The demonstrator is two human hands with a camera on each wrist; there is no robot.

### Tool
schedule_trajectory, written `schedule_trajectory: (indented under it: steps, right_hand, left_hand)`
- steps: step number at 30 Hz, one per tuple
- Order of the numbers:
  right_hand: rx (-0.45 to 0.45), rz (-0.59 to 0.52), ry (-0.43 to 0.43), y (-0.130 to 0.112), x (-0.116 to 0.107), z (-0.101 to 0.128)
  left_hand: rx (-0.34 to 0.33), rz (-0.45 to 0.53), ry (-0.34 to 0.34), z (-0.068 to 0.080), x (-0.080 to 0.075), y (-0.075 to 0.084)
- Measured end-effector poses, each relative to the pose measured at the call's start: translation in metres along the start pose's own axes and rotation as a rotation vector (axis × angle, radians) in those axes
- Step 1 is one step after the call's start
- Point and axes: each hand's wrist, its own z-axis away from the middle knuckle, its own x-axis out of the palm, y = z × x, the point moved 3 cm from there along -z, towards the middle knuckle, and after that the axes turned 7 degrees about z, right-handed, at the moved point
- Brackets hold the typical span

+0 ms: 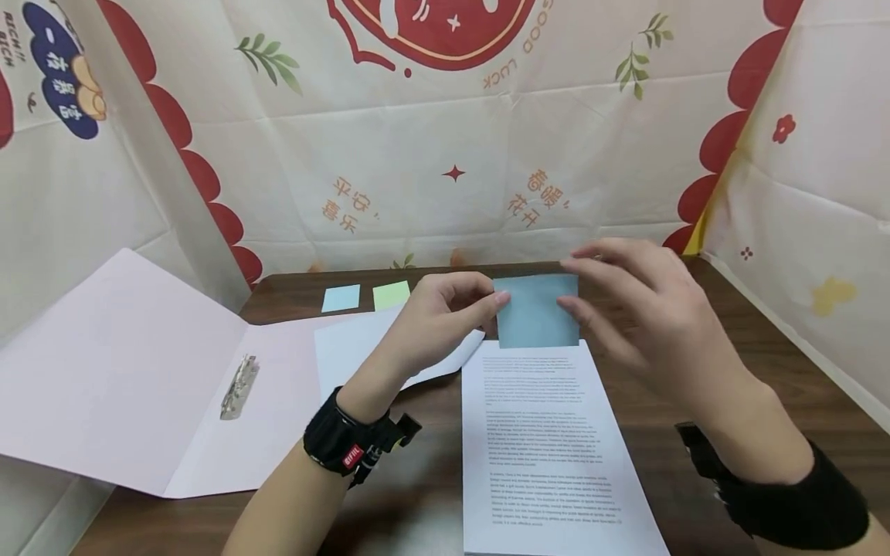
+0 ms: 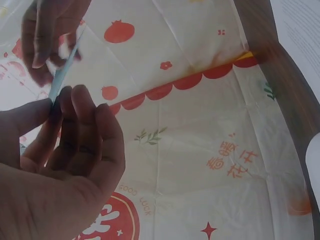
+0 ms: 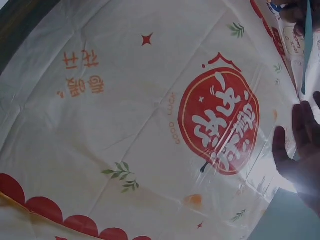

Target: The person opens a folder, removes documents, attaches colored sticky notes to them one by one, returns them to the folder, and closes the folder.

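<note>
Two hands hold up a small blue-grey paper square near the middle of the head view.

The left hand (image 1: pixel 445 313) pinches the left edge of the blue-grey note (image 1: pixel 537 310) between thumb and finger, and the right hand (image 1: pixel 643 309) pinches its right edge with its fingertips. The note hangs in the air just above the top of the printed page (image 1: pixel 549 448), which lies in the lower middle on the brown table (image 1: pixel 751 340). I think the note could bend or crease if the hands pull apart too hard, or slip and flutter down if one pinch lets go. It may also land crooked on the page. The note looks thin, flat and plain, with straight edges. A light blue note (image 1: pixel 341 298) and a green note (image 1: pixel 392 295) lie farther back, left of the middle.
</note>
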Motion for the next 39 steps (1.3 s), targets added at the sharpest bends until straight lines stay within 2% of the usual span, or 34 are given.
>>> schedule_trajectory:
  steps: [5,9,12,14,16,18,22,24,26,30,35,39]
  right_hand:
    - [0.180,-0.130,-0.283,0.019,-0.001,0.010]
    - [0.398,-0.237,-0.572,0.032,0.010,0.023]
    - [0.549,-0.331,-0.854,0.042,0.025,0.039]
    - [0.597,-0.380,-1.022,0.047,0.037,0.051]
    - [0.646,-0.430,-1.161,0.050,0.050,0.064]
    - [0.668,-0.454,-1.256,0.050,0.062,0.076]
    - [0.705,-0.455,-1.360,0.044,0.080,0.096]
    - [0.727,-0.432,-1.383,0.041,0.085,0.103]
    - [0.733,-0.398,-1.397,0.037,0.088,0.107]
    - [0.734,-0.342,-1.406,0.030,0.093,0.110]
    - [0.725,-0.300,-1.409,0.025,0.096,0.114]
    - [0.719,-0.285,-1.411,0.024,0.097,0.115]
  left_hand:
    - [-0.028,-0.105,-0.093,0.002,0.004,-0.003]
    - [-0.073,-0.249,-0.203,0.002,0.009,-0.013]
    - [-0.130,-0.437,-0.280,0.003,0.014,-0.025]
    - [-0.152,-0.580,-0.330,0.004,0.020,-0.033]
    - [-0.164,-0.727,-0.388,0.005,0.028,-0.042]
    - [-0.174,-0.861,-0.481,0.007,0.039,-0.050]
    - [-0.257,-1.052,-0.698,0.020,0.062,-0.063]
    - [-0.277,-1.120,-0.761,0.026,0.073,-0.068]
    - [-0.282,-1.175,-0.775,0.031,0.081,-0.070]
    - [-0.277,-1.264,-0.750,0.035,0.091,-0.076]
    - [-0.322,-1.342,-0.742,0.040,0.095,-0.081]
    - [-0.325,-1.359,-0.740,0.043,0.096,-0.081]
